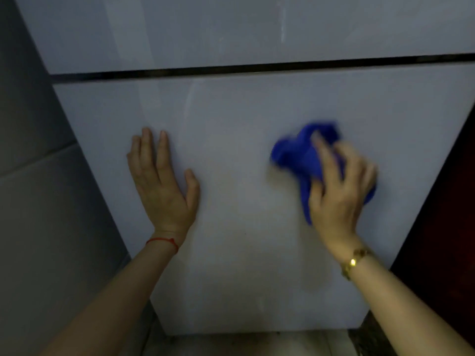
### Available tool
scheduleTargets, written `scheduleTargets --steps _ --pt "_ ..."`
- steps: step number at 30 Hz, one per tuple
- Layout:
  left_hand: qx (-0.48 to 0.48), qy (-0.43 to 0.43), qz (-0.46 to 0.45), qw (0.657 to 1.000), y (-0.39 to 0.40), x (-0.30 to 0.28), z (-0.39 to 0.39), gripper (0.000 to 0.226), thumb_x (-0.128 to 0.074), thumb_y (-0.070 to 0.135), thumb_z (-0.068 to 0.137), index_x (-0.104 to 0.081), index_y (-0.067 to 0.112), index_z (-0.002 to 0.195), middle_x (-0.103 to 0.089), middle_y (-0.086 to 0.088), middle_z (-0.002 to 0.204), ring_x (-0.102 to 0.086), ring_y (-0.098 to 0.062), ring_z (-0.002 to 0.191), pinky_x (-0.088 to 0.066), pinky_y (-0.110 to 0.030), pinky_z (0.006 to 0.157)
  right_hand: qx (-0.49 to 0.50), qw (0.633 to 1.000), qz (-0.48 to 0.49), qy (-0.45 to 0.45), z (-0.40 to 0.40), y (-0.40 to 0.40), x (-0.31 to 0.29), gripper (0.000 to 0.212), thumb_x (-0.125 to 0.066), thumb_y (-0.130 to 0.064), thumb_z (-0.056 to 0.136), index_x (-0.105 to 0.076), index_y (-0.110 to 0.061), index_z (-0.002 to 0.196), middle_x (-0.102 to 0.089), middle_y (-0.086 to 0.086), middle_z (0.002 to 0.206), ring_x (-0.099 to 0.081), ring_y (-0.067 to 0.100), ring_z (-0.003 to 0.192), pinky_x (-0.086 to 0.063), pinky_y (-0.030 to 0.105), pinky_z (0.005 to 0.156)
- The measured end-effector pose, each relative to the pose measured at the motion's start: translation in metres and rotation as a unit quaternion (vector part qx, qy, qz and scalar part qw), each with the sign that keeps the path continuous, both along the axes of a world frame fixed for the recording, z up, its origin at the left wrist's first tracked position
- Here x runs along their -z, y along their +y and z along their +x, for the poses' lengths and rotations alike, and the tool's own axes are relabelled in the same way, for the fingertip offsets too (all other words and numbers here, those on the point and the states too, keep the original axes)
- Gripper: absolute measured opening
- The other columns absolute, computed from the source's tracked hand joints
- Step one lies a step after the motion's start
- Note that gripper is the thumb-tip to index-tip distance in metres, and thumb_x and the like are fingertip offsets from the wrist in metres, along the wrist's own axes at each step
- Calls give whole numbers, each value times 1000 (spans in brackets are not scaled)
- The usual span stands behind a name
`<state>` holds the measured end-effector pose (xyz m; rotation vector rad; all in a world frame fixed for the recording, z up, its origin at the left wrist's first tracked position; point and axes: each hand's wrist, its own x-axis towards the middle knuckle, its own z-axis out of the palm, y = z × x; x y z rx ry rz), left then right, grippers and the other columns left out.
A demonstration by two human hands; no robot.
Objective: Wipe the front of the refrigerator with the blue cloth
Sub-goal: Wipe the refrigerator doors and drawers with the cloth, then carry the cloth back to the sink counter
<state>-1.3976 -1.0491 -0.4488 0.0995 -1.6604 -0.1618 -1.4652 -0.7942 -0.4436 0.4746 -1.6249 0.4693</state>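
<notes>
1. Step in hand: wiping. Your right hand (339, 186) grips the crumpled blue cloth (295, 155), fingers curled over it, pressing it on the smooth white lower door panel (244, 265) at 3 o'clock of centre.
2. Your left hand (162, 186) lies flat at 9 o'clock, fingers straight, holding nothing.
3. Next move, as judged: sweep toward 6 o'clock with even pressure.
4. Edges: black horizontal seam (257, 69) at 12 o'clock; dark side surface (449, 201) close at 3; grey wall (38, 201) at 9. Open room lies between your hands and below.

White door (244, 214) bare between left hand (164, 188) and blue cloth (295, 155) — grey wall (38, 214) left, dark panel (447, 214) right.
</notes>
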Motion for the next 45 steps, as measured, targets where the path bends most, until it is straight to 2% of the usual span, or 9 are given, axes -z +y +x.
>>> scheduleTargets --steps 3,9,14,18,21,27,30,36,45 --pt "2 -5 5 1000 1 0 0 60 -47 24 95 -33 -2 148 -29 -25 155 -21 -39 148 -16 -53 125 -18 993 -116 7 1 -25 -54 41 -55 -13 95 -53 -18 136 -55 14 125 -49 31 97 -38 39 89" --pt "9 -20 21 1000 0 -1 4 63 -50 23 93 -30 2 149 -28 -24 156 -18 -37 149 -11 -47 127 -20 978 201 60 24 -65 31 40 -44 -10 100 -49 -26 136 -46 2 131 -47 28 95 -39 41 78" --pt "39 -52 20 998 2 -2 15 63 -56 18 94 -31 1 149 -25 -24 158 -17 -37 150 -6 -43 128 -35 972 233 -15 32 -35 79 45 -50 -2 95 -49 -22 136 -50 3 126 -49 26 91 -44 40 77" --pt "56 -101 40 993 10 -8 38 56 -61 15 94 -40 2 144 -35 -20 152 -30 -34 145 -24 -48 124 -92 949 225 -200 54 0 66 41 -45 -13 94 -52 -17 134 -52 4 123 -52 25 90 -45 36 84" --pt "107 -168 57 978 20 -30 67 42 -58 16 94 -54 5 134 -56 -13 136 -50 -26 129 -35 -35 117 -193 867 86 -451 83 19 23 33 -50 -26 94 -54 -22 127 -54 -6 119 -55 14 102 -46 25 87" --pt "231 -468 230 821 47 -153 154 35 -44 43 94 -64 30 121 -62 18 119 -54 5 109 -46 -16 93 -345 550 -277 -709 155 52 -138 14 -61 -25 92 -65 -12 96 -65 0 79 -59 8 70 -49 19 60" --pt "218 -559 251 759 56 -229 206 32 -48 42 92 -66 29 116 -67 13 116 -63 -5 103 -53 -25 89 -291 528 -267 -752 197 78 -220 43 -65 -51 83 -66 -12 102 -66 5 87 -60 9 79 -48 20 70" --pt "140 -665 373 632 88 -364 312 23 -59 33 91 -68 26 111 -77 0 100 -72 -18 94 -58 -37 87 -162 549 -197 -796 289 138 -351 18 -55 -15 97 -62 -8 112 -65 4 105 -57 15 102 -41 11 84" --pt "94 -725 432 528 127 -419 395 18 -61 17 92 -73 17 105 -75 -6 100 -67 -22 93 -53 -35 89 14 409 -130 -903 410 236 -393 44 -49 -31 100 -46 -7 137 -54 20 133 -53 39 117 -44 46 101"
